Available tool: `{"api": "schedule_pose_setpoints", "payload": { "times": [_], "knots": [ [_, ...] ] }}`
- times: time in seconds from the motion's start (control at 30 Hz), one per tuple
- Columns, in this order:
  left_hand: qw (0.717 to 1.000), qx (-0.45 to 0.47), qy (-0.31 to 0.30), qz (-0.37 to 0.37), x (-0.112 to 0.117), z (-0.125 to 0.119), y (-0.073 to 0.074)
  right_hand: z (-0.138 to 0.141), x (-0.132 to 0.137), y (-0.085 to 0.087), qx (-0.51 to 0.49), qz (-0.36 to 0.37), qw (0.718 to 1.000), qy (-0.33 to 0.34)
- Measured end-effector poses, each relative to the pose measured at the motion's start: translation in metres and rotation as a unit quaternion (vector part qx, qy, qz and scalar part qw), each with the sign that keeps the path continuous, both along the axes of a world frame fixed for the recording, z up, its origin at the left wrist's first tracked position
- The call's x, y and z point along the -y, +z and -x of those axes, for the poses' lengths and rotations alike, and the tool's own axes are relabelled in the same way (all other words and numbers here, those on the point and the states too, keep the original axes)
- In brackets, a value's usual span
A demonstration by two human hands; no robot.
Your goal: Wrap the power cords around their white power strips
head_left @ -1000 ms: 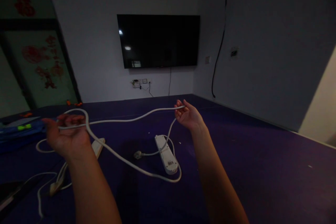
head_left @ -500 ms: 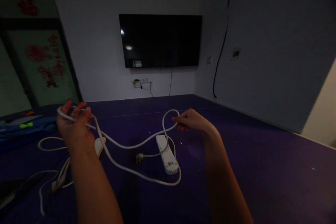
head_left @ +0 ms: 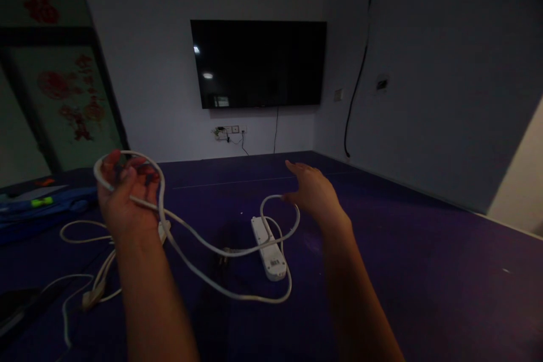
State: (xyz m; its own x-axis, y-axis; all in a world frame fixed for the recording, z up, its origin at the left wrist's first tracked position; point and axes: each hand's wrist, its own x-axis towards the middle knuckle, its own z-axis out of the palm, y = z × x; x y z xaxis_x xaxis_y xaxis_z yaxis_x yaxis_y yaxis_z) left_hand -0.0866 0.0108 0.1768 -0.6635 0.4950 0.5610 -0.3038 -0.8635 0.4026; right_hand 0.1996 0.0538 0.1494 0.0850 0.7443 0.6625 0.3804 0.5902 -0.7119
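Note:
My left hand point(head_left: 126, 195) is raised at the left, fingers curled round a loop of white power cable point(head_left: 199, 240). The cable sags from that hand across the purple floor to a white power strip point(head_left: 268, 248) lying in the middle. My right hand point(head_left: 316, 192) hovers just above and right of the strip, fingers stretched out, with a cable loop falling below it and nothing held. The cable's plug lies in shadow left of the strip.
A second white power strip point(head_left: 163, 231) and more tangled white cable point(head_left: 85, 288) lie at the lower left. A blue object point(head_left: 46, 206) rests at the far left. A black TV point(head_left: 258, 64) hangs on the far wall above wall sockets point(head_left: 229, 133).
My right hand let go of the cable loop and opened, and the loop dropped toward the strip. My left hand rose with a bigger loop gathered in it.

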Motion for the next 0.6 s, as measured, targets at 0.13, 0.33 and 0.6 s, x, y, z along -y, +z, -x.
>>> {"api": "schedule_pose_setpoints", "payload": {
  "times": [0.13, 0.33, 0.6],
  "knots": [
    [0.998, 0.005, -0.044, -0.033, 0.003, -0.002, 0.003, 0.025, 0.004, -0.001, 0.057, 0.004, 0.994, 0.088],
    [0.996, -0.013, -0.076, -0.054, 0.001, 0.003, 0.002, 0.074, -0.006, -0.023, 0.377, 0.015, 0.913, 0.153],
    [0.996, -0.021, -0.068, -0.057, 0.004, 0.001, 0.003, 0.116, -0.028, -0.079, 0.588, 0.132, 0.791, 0.109]
  ]
}}
